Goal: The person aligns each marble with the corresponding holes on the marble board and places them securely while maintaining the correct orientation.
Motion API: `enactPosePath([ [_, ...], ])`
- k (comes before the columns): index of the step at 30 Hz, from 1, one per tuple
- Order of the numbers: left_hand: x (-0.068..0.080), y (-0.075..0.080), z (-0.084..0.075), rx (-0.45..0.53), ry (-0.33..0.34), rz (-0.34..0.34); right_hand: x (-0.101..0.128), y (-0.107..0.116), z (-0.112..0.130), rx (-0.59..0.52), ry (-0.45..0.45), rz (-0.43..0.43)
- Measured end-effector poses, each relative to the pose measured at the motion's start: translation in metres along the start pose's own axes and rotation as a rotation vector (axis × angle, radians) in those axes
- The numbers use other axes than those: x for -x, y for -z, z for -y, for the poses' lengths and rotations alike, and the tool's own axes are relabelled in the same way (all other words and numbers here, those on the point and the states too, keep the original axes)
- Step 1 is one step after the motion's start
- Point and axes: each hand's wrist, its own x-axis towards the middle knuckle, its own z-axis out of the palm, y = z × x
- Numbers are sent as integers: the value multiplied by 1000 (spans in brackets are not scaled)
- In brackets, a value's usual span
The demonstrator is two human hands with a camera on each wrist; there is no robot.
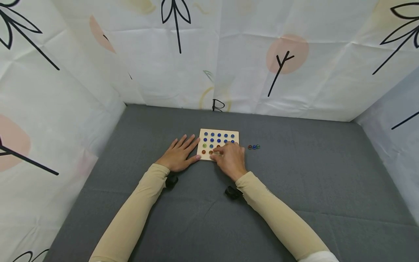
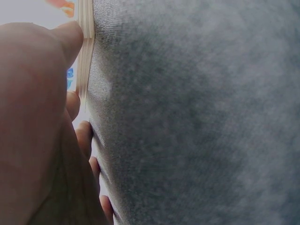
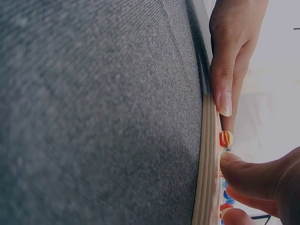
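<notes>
A light wooden peg-style board (image 1: pixel 199 153) lies on the grey cloth, bearing rows of glass marbles, mostly blue at the back. My left hand (image 1: pixel 178 154) lies flat at the board's left edge, fingers spread and thumb on its front left corner. Over the front right part of the board is my right hand (image 1: pixel 231 160), its thumb and forefinger pinching at an orange marble (image 1: pixel 211 152) in the front row. In the right wrist view, the thumb mostly hides that marble, while another orange marble (image 3: pixel 226 138) sits at the corner. The right hand covers several board places.
Three loose marbles (image 1: pixel 254 147), reddish, blue and green, lie in a short row right of the board. Grey cloth (image 1: pixel 311 174) covers the table. White printed fabric (image 1: pixel 242 72) hangs at the back and sides. A dark wrist camera (image 1: pixel 233 193) sits under the right wrist.
</notes>
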Motion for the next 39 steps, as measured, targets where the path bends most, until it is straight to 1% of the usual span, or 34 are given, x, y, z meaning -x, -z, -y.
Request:
enactPosePath([
  [6,-1,-3,3,6,-3,-1,3,5,-4,-43,-7,-3],
  [11,-3,-5,5,11,-5,-10,6,9,-9,-35,-5,-5],
  [17,-2,-4,3,0,5,2,10,14,-18,-28,-8,-20],
  [28,1,1,-1,4,-12,-8,16,25,-34,-61,1,-64],
  [34,-1,-2,2,6,-10,-1,19,30,-44,-73,9,-81],
  [39,-2,-4,4,10,0,6,21,34,-50,-64,-11,-79],
])
